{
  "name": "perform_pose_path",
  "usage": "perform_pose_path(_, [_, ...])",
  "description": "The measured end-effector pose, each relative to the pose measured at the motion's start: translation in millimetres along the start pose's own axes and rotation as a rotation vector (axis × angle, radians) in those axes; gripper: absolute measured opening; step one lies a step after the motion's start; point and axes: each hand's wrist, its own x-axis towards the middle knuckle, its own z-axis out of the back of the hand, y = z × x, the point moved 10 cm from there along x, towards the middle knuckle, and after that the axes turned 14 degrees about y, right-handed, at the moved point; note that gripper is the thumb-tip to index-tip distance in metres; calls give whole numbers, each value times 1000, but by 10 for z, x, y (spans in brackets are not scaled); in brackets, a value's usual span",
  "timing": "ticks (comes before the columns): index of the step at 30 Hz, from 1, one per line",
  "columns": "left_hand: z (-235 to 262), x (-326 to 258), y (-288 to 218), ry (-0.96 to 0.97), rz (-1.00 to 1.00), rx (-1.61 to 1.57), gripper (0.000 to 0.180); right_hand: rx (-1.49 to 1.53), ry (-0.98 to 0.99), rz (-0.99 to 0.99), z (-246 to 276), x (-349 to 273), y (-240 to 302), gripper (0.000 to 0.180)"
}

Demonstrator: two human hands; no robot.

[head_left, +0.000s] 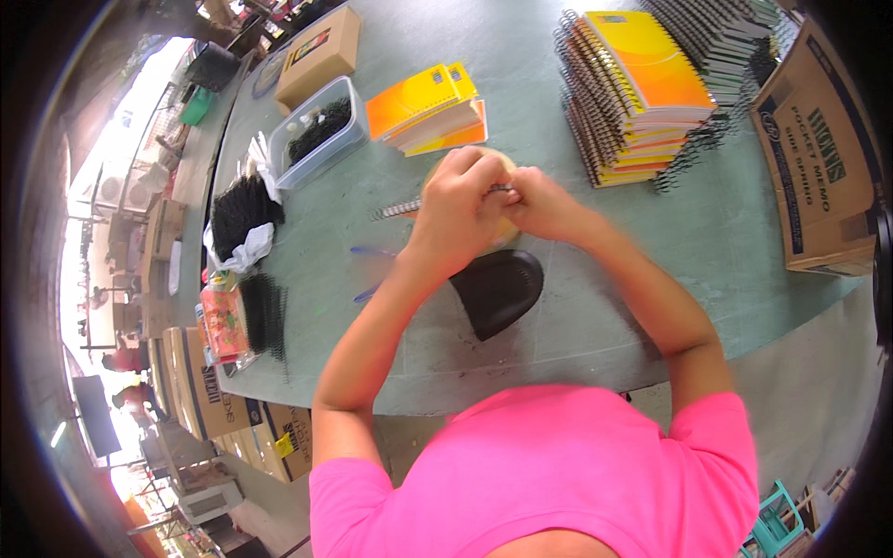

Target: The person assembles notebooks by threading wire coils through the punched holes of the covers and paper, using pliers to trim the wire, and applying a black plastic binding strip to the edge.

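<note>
My left hand (456,203) is closed over a small yellow notebook (507,234) above the table, and a spiral wire coil (398,211) sticks out past it to the left. My right hand (544,202) pinches at the near end of the same coil, its fingertips meeting those of the left. Most of the notebook is hidden behind both hands. Just below them lies a black rounded pad (499,290). Beside my left forearm are two blue handles (374,252) of a tool, blurred and partly covered.
Loose orange-yellow notebooks (419,102) lie beyond my hands. At the right rise a stack of spiral-bound notebooks (642,65) and a cardboard box (819,167). To the left are a clear bin (358,126) of black coils, a bag of coils (244,214) and another carton (321,56).
</note>
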Motion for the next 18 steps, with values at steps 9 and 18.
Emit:
perform_pose_path(9, [898,-618,-60,-521,17,216,28,-773,-632,225,1292,-970,1601,54])
perform_pose_path(18, [318,-579,139,-282,54,-37,20,-1215,-499,-282,1429,-1110,996,61])
